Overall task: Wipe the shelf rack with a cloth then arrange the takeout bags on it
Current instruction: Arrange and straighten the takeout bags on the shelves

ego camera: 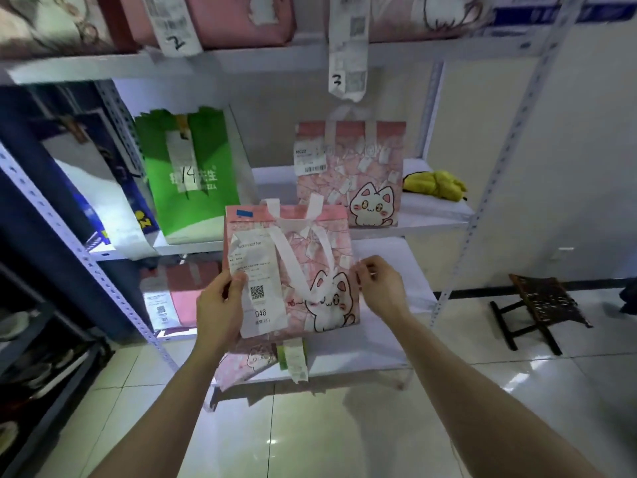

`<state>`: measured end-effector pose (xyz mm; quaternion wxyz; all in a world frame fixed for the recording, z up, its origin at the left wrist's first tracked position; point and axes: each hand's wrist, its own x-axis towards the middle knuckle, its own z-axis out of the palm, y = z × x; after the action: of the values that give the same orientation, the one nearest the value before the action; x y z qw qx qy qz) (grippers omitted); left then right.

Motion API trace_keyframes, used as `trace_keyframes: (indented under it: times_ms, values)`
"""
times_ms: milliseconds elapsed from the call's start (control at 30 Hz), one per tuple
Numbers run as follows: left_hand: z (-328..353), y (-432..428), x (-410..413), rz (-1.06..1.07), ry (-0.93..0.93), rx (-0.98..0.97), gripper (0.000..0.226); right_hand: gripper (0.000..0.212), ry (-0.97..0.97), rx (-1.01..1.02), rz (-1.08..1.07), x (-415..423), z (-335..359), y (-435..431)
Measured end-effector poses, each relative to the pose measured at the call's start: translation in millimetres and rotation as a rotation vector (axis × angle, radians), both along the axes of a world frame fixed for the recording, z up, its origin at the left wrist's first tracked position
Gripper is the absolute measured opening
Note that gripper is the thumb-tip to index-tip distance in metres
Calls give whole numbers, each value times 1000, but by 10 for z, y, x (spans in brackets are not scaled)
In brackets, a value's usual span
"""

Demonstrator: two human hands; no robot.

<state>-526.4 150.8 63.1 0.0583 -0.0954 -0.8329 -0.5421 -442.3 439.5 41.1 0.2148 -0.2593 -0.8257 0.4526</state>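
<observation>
You are holding a pink cat-print takeout bag [320,270] upright in the air in front of the grey metal shelf rack [431,222], your left hand [220,305] gripping its left edge with the thumb over the long white paper receipt [258,281], your right hand [379,288] pinching its right edge. A second pink cat-print bag [348,174] and a green paper bag [193,181] are standing on the middle shelf, and a crumpled yellow cloth [434,186] is lying at that shelf's right end.

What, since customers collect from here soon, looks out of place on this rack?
On the lower shelf a pink bag lies flat and juts over the front edge, its receipt dangling, while the green bag and cat bag above stand upright. A yellow cloth sits crumpled on the middle shelf. The held bag is not shelved yet.
</observation>
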Motion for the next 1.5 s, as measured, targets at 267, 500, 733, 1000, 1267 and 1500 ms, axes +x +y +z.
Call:
trace_keyframes:
  times_ms: [267,500,733,1000,1267,1500]
  values:
    - [396,173,-116,174,72,98,31,64,176,22,-249,-769,573,861]
    - [385,197,-121,265,104,163,26,123,150,38,-335,-1347,701,1354]
    - [399,196,-111,308,115,152,29,109,30,-71,-204,-1624,754,1778]
    - [428,324,-187,283,142,175,32,21,321,37,-248,-1009,868,1687]
    - [597,574,-237,236,143,235,34,15,442,106,-435,-16,913,1875]
    - [698,779,-468,220,183,341,26,14,465,86,-429,402,919,1898]
